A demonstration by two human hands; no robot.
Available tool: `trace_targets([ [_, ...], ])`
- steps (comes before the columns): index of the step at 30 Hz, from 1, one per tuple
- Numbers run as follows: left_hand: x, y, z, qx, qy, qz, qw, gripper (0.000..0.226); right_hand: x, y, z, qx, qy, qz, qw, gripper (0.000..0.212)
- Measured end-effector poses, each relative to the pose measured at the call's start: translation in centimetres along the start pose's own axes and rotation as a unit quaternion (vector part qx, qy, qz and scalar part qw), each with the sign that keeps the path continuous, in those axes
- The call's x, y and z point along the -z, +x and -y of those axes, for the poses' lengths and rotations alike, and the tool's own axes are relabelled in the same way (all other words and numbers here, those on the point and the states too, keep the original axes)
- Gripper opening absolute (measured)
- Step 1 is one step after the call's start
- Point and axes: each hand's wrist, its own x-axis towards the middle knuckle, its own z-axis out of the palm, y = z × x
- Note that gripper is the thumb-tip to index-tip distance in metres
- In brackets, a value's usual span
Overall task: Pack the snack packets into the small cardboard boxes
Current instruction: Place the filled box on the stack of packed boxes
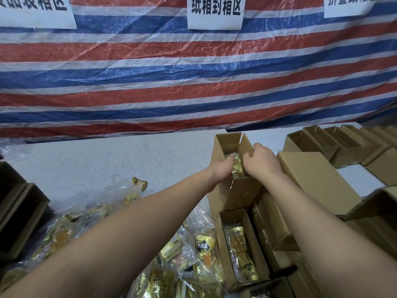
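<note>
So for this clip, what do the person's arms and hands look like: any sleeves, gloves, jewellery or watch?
Both arms are bare along the whole length in view, with no sleeve showing. The left hand and right hand wear no gloves. No watch, bracelet or band shows on either wrist, and no ring on the fingers that can be seen. Some fingers are hidden, so rings there cannot be ruled out.

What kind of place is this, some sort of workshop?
Probably a makeshift packing station. Paper signs hang on a striped tarp, open cardboard boxes line the table, and bagged gold snack packets lie heaped while both hands fill one box.
</note>
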Motion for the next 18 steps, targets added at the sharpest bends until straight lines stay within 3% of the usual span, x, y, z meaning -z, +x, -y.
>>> trace_targets([
  [10,4.2,-4.9,0.1,-0.032,0.020,-0.075,0.996,0.078,3.0,-3.0,4.8,0.072,-0.006,-0.043,0.996,0.037],
  [15,7.9,-9.8,1.7,-0.114,0.070,-0.125,0.983,0.040,4.1,-7.5,8.7,0.127,0.075,-0.044,0.988,0.034],
  [18,11.1,-14.1,4.2,-0.123,0.071,-0.169,0.975,0.037,4.0,-11.4,12.0,0.141,0.121,-0.019,0.982,0.038],
])
